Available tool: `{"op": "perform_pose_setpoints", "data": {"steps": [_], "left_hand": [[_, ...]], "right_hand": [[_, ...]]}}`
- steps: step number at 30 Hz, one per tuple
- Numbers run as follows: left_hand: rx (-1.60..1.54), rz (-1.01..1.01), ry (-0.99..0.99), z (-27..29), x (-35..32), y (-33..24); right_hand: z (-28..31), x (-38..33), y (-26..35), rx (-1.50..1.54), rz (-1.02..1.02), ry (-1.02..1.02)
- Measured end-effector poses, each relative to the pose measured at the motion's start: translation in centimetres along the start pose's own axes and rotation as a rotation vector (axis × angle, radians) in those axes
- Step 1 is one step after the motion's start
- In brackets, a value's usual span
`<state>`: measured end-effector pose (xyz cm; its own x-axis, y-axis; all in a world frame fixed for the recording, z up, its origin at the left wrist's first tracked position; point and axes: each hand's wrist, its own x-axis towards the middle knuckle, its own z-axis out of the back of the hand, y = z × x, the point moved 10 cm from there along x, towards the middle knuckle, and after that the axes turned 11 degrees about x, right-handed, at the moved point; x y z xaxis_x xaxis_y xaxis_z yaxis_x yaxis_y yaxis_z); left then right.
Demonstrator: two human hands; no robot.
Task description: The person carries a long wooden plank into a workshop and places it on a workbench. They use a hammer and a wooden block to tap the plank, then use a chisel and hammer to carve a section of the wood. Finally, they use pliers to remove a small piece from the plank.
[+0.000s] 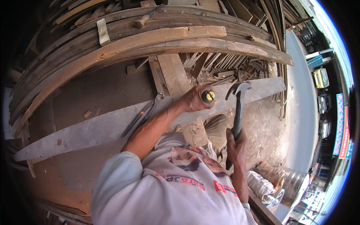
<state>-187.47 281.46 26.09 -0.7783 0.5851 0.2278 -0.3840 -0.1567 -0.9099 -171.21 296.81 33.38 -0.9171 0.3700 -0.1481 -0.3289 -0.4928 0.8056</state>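
My left hand (pixel 195 99) is closed around an upright tool whose round black-and-yellow handle end (pixel 208 96) shows above the fist; its lower part is hidden. It is over a long grey board (pixel 90 129) that lies across in front of me. My right hand (pixel 237 144) grips the dark handle of a claw hammer (pixel 239 108), its head raised to the right of my left fist. Beside my left forearm, a pair of pincers (pixel 141 114) with a bit of orange on one handle rests on the board. A short wooden piece (pixel 195 132) lies near my lap.
Long curved timbers (pixel 131 43) are stacked beyond the board, with a wooden-handled tool (pixel 141 23) and a small pale block (pixel 102 32) on top. Wood scraps (pixel 228 77) litter the ground behind. A large clear container (pixel 296 183) stands at the lower right; vehicles (pixel 321 78) are farther off.
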Motion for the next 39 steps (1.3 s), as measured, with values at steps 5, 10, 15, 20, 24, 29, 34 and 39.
{"op": "perform_pose_setpoints", "data": {"steps": [5,10,15,20,24,29,34,39], "left_hand": [[0.053,-0.050,0.004,0.1,0.1,-1.2],[0.156,-0.038,-0.023,1.7,-0.7,-3.2],[0.656,-0.012,-0.258,7.2,-7.2,-5.3],[1.004,0.480,-0.251,12.0,-17.8,0.0],[0.950,0.453,-0.132,12.4,-19.4,0.9],[0.940,0.547,-0.022,14.1,-20.5,1.4],[0.996,0.396,-0.168,13.4,-15.8,-2.2],[0.474,-0.016,-0.112,5.8,-3.9,-7.5]], "right_hand": [[0.9,1.9,-4.7,0.033,-0.061,-0.094],[-2.0,3.1,-9.7,0.088,-0.152,-0.034],[-2.9,3.8,-12.4,-0.044,-0.025,-0.054],[-3.8,4.5,-14.4,-0.006,-0.024,-0.080],[-5.1,4.4,-16.7,0.105,-0.160,-0.066],[-5.2,3.8,-15.6,0.148,-0.191,-0.052],[-4.8,3.9,-13.6,0.115,-0.218,-0.014],[-4.2,4.0,-12.7,0.090,-0.137,-0.030]]}}
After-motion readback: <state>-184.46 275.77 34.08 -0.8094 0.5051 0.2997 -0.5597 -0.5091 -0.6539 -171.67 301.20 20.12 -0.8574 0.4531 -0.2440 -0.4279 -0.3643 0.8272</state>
